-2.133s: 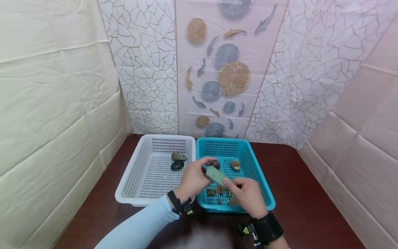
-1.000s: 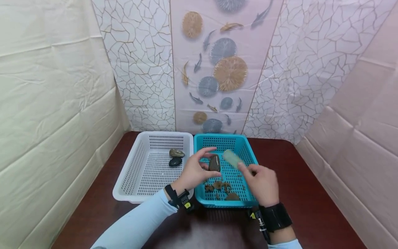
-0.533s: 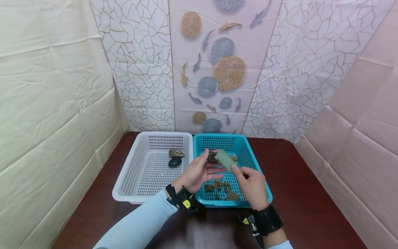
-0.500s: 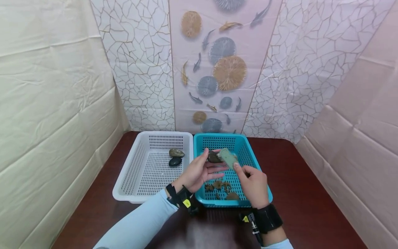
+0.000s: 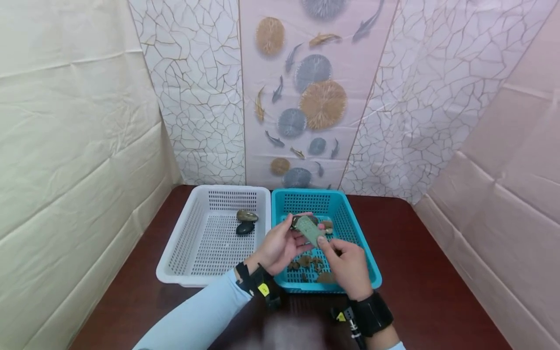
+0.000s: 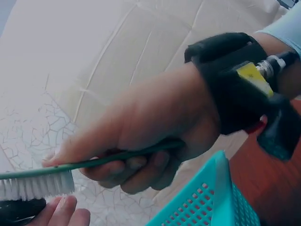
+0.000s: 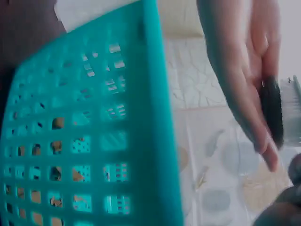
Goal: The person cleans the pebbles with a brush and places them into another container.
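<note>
A white perforated plastic basket (image 5: 210, 253) sits left of the turquoise plastic basket (image 5: 353, 233) of brown fragments (image 5: 305, 261), and above the latter the right hand (image 5: 350, 267) grips a flat green brush (image 5: 310, 231), bristles (image 6: 36, 187) down, long axis slanting toward its far-left corner, part-hiding the glossy dark stone (image 7: 272, 113) the left hand (image 5: 278, 247) holds.

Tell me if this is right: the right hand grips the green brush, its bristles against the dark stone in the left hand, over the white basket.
Only the place is wrong: the head view shows this happening over the teal basket, not the white basket. The right hand does grip the green brush, its bristles against the dark stone in the left hand.
</note>
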The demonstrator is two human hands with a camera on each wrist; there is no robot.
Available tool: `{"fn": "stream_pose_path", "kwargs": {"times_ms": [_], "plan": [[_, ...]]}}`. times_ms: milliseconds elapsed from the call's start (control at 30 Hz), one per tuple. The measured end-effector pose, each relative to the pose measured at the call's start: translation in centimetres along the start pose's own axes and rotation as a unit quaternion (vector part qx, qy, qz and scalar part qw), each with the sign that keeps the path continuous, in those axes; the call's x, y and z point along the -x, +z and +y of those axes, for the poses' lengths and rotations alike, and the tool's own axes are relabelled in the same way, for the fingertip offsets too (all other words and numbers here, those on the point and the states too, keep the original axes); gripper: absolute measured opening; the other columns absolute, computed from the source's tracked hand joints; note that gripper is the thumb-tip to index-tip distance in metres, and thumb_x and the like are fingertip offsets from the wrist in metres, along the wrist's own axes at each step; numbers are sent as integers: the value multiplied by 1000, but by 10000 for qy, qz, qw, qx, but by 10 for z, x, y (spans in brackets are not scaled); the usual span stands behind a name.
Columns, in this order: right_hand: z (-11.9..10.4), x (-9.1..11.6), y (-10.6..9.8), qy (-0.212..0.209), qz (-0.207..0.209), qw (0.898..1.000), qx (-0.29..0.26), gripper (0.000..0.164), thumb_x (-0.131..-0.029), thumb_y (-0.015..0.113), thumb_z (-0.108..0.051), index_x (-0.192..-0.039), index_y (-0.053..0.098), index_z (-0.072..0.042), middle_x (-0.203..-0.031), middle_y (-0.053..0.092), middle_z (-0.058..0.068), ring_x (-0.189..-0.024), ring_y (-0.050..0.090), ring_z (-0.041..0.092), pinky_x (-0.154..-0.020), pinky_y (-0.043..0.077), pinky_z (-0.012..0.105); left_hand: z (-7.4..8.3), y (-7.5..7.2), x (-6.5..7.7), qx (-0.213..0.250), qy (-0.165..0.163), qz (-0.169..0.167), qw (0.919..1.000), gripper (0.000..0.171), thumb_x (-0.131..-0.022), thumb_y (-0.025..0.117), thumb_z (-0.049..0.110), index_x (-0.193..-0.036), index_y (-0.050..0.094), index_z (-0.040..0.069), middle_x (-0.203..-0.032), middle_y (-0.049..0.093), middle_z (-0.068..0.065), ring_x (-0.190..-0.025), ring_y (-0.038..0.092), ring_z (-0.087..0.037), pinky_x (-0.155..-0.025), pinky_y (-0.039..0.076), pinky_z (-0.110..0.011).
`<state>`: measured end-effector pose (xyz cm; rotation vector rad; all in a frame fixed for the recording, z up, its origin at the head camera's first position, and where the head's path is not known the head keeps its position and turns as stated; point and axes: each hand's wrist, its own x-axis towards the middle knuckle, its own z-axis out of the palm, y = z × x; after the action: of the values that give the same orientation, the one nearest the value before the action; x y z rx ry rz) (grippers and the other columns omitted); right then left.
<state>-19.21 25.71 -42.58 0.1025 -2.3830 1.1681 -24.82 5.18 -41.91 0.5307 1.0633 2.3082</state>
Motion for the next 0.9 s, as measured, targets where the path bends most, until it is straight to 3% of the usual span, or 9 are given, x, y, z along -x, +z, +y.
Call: {"fn": "stream_pose_path", "kwargs": {"times_ms": [167,367,433,500,567,667,733,767,900], "plan": [[2,-3,2,156,397,9991,70,59,-112,66,-42,-62,49,-16,-55,35,-2,-49,36,20,-47,28,33,4,4,0,144,-51,20,9999,63,-123,16,41,-172,29,3,-166,44,-31,-158,39,-42,-127,36,-53],[5,5,3,199,252,9995,-54,60,-112,67,-41,-61,48,-15,-54,36,-2,-49,36,20,-48,29,34,7,-5,0,78,-13,199,9998,61,-123,19,39,-171,30,4,-164,45,-33,-153,48,-38,-127,37,-53],[12,7,-7,414,619,9972,-19,61,-112,67,-41,-60,48,-14,-54,34,-2,-49,35,20,-48,26,33,13,-13,-1,-341,155,341,9987,56,-124,26,35,-170,33,4,-163,45,-34,-146,56,-38,-123,42,-53],[16,8,-22,641,990,9930,-71,63,-112,67,-42,-59,48,-12,-54,33,-1,-50,34,21,-47,25,33,26,-24,-2,-1235,405,636,9895,51,-123,38,27,-169,37,5,-160,47,-35,-135,66,-37,-116,50,-51],[18,11,-34,831,1282,9881,-187,65,-112,66,-42,-59,48,-9,-55,31,0,-51,33,22,-46,24,34,42,-40,-2,-2654,615,973,9572,51,-118,54,19,-167,43,8,-158,51,-30,-121,74,-32,-106,59,-46],[18,15,-48,905,1496,9842,-293,65,-112,67,-40,-59,49,-7,-55,32,1,-53,34,22,-46,23,34,68,-69,-3,-4880,604,1226,8621,59,-109,71,12,-163,50,9,-155,58,-22,-103,76,-24,-91,63,-38],[19,17,-53,929,1517,9836,-315,64,-112,67,-38,-59,50,-6,-55,32,1,-53,35,21,-47,22,34,81,-89,-4,-5910,427,1075,7983,62,-103,79,12,-161,54,10,-150,64,-18,-95,74,-22,-83,61,-37],[19,18,-55,946,1503,9836,-322,64,-112,68,-38,-59,51,-6,-55,32,0,-53,36,21,-46,22,34,86,-98,-3,-6270,299,921,7730,62,-101,81,11,-158,58,9,-146,66,-17,-92,72,-22,-81,59,-38],[19,21,-58,1024,1399,9844,-310,62,-112,68,-38,-60,54,-5,-55,33,-1,-54,38,20,-46,23,33,92,-127,-1,-7051,-377,386,7070,61,-90,91,7,-147,69,9,-141,70,-13,-102,70,-25,-89,59,-44]]}}
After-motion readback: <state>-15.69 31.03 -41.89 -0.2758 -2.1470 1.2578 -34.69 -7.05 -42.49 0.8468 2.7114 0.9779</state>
